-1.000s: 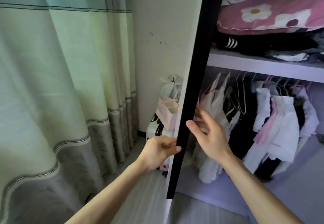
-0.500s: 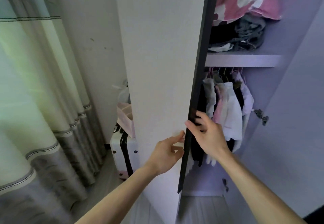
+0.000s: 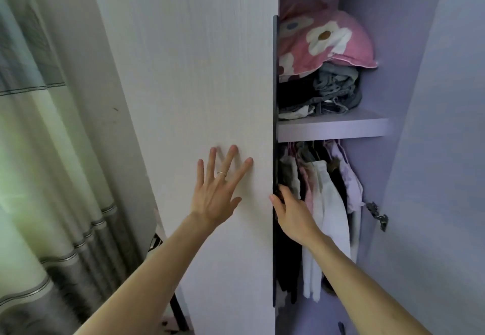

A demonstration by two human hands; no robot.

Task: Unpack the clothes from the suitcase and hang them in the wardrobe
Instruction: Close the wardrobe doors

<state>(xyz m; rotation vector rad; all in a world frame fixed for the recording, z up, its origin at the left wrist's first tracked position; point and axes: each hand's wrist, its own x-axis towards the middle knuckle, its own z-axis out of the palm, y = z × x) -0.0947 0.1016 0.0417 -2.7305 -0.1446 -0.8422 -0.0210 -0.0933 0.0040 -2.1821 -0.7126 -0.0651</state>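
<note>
**Mia:** What are the hands doing?

**Tom:** The right hand [image 3: 294,214] holds the door [image 3: 199,72]. Its fingers curl round the dark edge [image 3: 274,124], with the thumb on the front. The left hand [image 3: 215,198] lies flat on the white front of the door. Its fingers are spread wide and it holds nothing.

**Mia:** Which way does that edge go?

**Tom:** Straight up and down. The right hand is on it. The left hand is near it, a bit to the left. So I think the right hand steers the door and the left one just pushes.

**Mia:** What is in the wardrobe [image 3: 433,151]?

**Tom:** The open part is just right of the right hand. 1 shelf [image 3: 333,127] holds a pink flower pillow [image 3: 328,40] on top of a pile of folded clothes [image 3: 322,93]. Under the shelf, the hanging clothes [image 3: 330,203] are packed close, white, pink and black.

**Mia:** Where are the suitcase clothes?

**Tom:** I can't see them. The door and the curtain [image 3: 52,177] fill the left side. A small striped bit [image 3: 157,241] peeks out low beside the door, but I can't tell what it is. Nothing from the suitcase is in either hand, so I think the hanging has not started.
</note>
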